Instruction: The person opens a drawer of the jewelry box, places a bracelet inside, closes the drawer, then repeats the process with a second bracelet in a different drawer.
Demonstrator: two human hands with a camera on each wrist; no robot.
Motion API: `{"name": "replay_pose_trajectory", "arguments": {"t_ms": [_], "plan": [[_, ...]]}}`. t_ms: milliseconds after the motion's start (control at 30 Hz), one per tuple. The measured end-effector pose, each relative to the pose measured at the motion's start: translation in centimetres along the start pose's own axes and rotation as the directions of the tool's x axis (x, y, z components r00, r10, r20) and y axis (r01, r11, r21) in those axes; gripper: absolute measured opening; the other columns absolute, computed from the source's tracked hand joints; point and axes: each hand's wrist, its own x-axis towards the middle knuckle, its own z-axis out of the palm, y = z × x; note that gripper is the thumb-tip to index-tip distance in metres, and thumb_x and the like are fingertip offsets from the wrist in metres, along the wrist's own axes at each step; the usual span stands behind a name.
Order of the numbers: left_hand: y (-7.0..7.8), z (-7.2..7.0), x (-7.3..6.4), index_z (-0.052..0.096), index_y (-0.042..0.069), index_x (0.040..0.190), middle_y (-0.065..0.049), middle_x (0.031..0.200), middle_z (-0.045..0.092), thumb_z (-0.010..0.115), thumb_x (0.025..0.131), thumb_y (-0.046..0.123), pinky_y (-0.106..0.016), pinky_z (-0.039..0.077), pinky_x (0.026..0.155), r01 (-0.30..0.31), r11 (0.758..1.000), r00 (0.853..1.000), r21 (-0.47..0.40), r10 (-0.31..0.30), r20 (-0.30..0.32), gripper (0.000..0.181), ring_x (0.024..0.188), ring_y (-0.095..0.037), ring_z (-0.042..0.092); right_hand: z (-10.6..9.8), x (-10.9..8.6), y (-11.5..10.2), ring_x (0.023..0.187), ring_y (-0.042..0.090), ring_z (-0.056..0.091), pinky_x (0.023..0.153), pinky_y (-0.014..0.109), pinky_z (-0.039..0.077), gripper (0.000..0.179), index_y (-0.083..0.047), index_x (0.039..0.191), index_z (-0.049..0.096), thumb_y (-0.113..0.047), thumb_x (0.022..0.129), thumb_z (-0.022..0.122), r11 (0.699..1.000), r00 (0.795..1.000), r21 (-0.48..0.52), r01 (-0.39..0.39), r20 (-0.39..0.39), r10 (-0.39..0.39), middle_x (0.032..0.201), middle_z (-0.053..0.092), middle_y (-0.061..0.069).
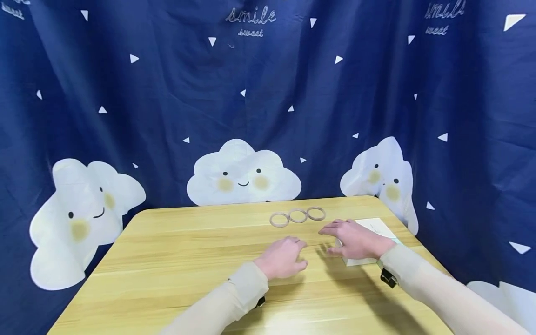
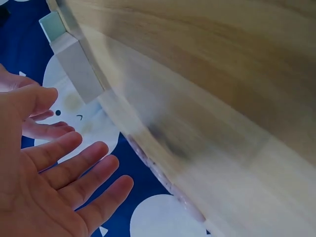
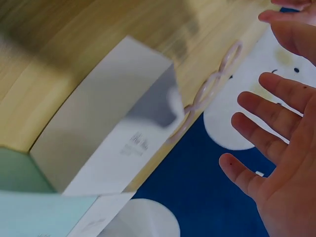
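My left hand hovers over the middle of the table, holding nothing, its fingers spread in the left wrist view. Farther right, my right hand is raised in front of a white box and partly covers it in the head view. Its fingers are extended, with a gap between them and the box in the right wrist view. A pale green part joins one end of the box. Beyond both hands, three thin pinkish rings lie in a row: a left one, a middle one and a right one.
The light wooden table ends just behind the rings. A dark blue curtain with white clouds and triangles hangs around its back and sides. The box stands near the table's right edge.
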Motion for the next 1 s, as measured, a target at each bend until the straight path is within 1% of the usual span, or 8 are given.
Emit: {"name": "replay_pose_trajectory", "arguments": {"t_ms": [133, 333, 500, 633, 800, 900, 1000], "plan": [[0.1, 0.7, 0.8, 0.06, 0.007, 0.135, -0.008, 0.128, 0.067, 0.064, 0.095, 0.038, -0.034, 0.053, 0.1, -0.004, 1.0, 1.0, 0.017, 0.004, -0.022, 0.051, 0.118, -0.022, 0.063, 0.1, -0.4, 1.1, 0.132, 0.035, 0.054, 0.105, 0.062, 0.042, 0.055, -0.012, 0.137, 0.062, -0.04, 0.091, 0.071, 0.999, 0.999, 0.0, -0.033, 0.0, 0.033, 0.138, 0.063, 0.007], [0.6, 1.0, 2.4, 0.056, 0.008, 0.141, -0.008, 0.135, 0.063, 0.061, 0.096, 0.042, -0.035, 0.05, 0.105, 0.002, 1.0, 1.0, 0.03, -0.002, -0.027, 0.057, 0.124, -0.022, 0.059, 0.1, -1.0, 2.4, 0.133, 0.035, 0.052, 0.104, 0.065, 0.04, 0.059, -0.014, 0.139, 0.061, -0.043, 0.089, 0.072, 0.996, 0.996, 0.018, -0.089, 0.023, 0.089, 0.14, 0.062, 0.008], [1.7, 0.7, 4.1, 0.054, 0.012, 0.142, -0.004, 0.137, 0.061, 0.059, 0.095, 0.049, -0.035, 0.05, 0.104, -0.004, 0.998, 0.999, 0.063, 0.006, -0.033, 0.06, 0.127, -0.02, 0.057, -0.1, -1.5, 3.3, 0.135, 0.037, 0.05, 0.104, 0.068, 0.038, 0.06, -0.014, 0.142, 0.058, -0.04, 0.09, 0.072, 0.989, 0.987, 0.036, -0.147, 0.067, 0.144, 0.143, 0.059, 0.01], [2.8, 0.6, 5.5, 0.052, 0.014, 0.144, -0.003, 0.141, 0.059, 0.059, 0.094, 0.054, -0.04, 0.05, 0.103, 0.004, 0.996, 0.999, 0.091, 0.0, -0.036, 0.065, 0.13, -0.02, 0.055, -0.2, -1.8, 4.0, 0.136, 0.039, 0.048, 0.103, 0.073, 0.035, 0.064, -0.014, 0.144, 0.056, -0.041, 0.089, 0.073, 0.983, 0.98, 0.041, -0.181, 0.094, 0.177, 0.146, 0.056, 0.011], [4.0, 0.3, 7.0, 0.051, 0.016, 0.146, -0.001, 0.143, 0.057, 0.06, 0.091, 0.06, -0.043, 0.049, 0.104, 0.023, 0.994, 0.999, 0.109, -0.02, -0.025, 0.07, 0.133, -0.019, 0.053, -0.1, -2.2, 4.9, 0.137, 0.037, 0.047, 0.103, 0.074, 0.034, 0.071, -0.015, 0.145, 0.055, -0.044, 0.085, 0.076, 0.976, 0.971, 0.044, -0.214, 0.115, 0.208, 0.147, 0.056, 0.01], [4.5, 0.3, 7.9, 0.052, 0.017, 0.145, 0.0, 0.142, 0.058, 0.061, 0.09, 0.061, -0.043, 0.05, 0.103, 0.033, 0.993, 0.999, 0.115, -0.031, -0.018, 0.071, 0.133, -0.018, 0.052, 0.0, -2.4, 5.4, 0.137, 0.036, 0.047, 0.103, 0.073, 0.034, 0.074, -0.014, 0.145, 0.054, -0.045, 0.082, 0.077, 0.973, 0.969, 0.046, -0.224, 0.12, 0.217, 0.147, 0.055, 0.011], [4.8, 0.5, 8.6, 0.052, 0.018, 0.145, 0.0, 0.141, 0.059, 0.062, 0.088, 0.063, -0.043, 0.05, 0.102, 0.043, 0.992, 0.999, 0.12, -0.042, -0.009, 0.073, 0.132, -0.018, 0.052, 0.2, -2.5, 5.8, 0.138, 0.038, 0.046, 0.104, 0.075, 0.032, 0.08, -0.013, 0.147, 0.053, -0.046, 0.079, 0.079, 0.97, 0.964, 0.053, -0.239, 0.133, 0.23, 0.148, 0.053, 0.013]]}}
